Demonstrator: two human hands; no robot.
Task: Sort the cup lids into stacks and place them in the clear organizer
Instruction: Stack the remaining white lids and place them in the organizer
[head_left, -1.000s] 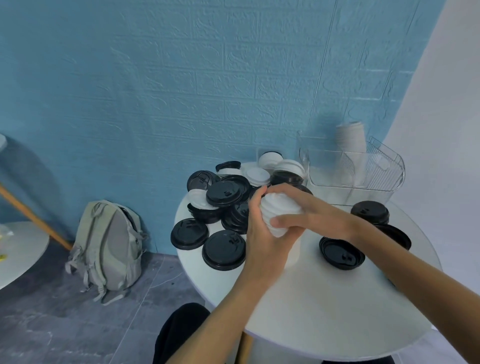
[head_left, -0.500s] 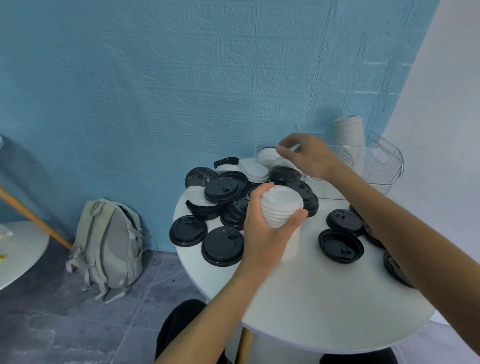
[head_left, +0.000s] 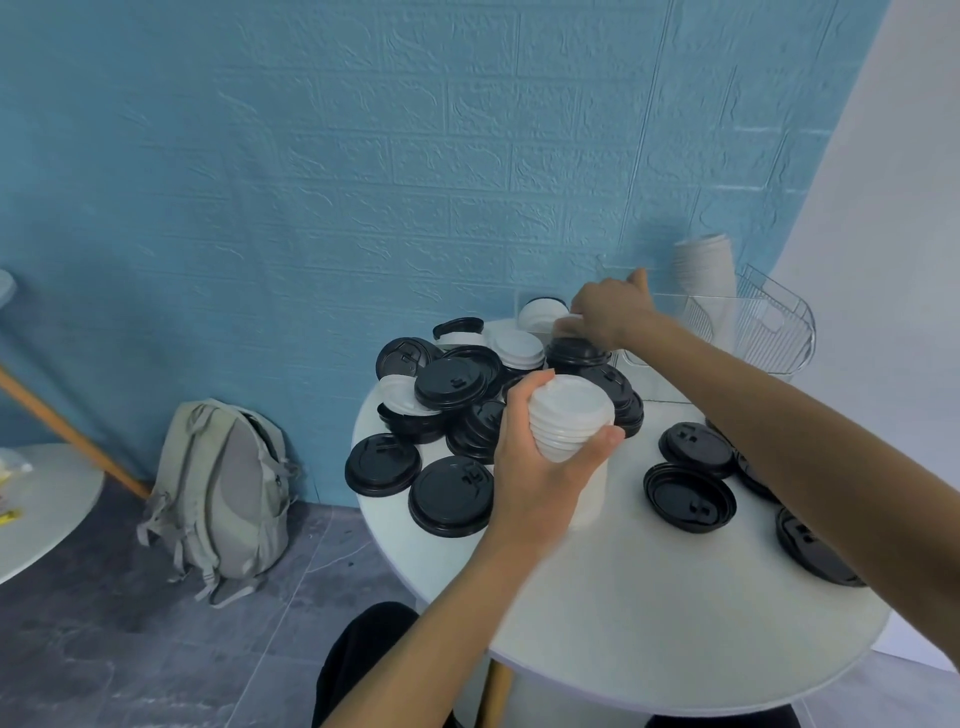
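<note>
Left hand holding a white lid stack above the worktop; right hand reaching to the far lid pile.

The left hand (head_left: 540, 457) is raised over the round white worktop (head_left: 649, 623), fingers (head_left: 605, 439) and thumb curled around a stack of white lids (head_left: 569, 415), domed tops up. Loose black lids (head_left: 451, 496) lie flat around it. Farther back, the right hand (head_left: 610, 312), arm extended, pinches a white lid (head_left: 563, 326) on top of the heaped pile. The clear organizer (head_left: 753, 332) stands beyond at the wall, a tall white stack (head_left: 706, 270) inside.
</note>
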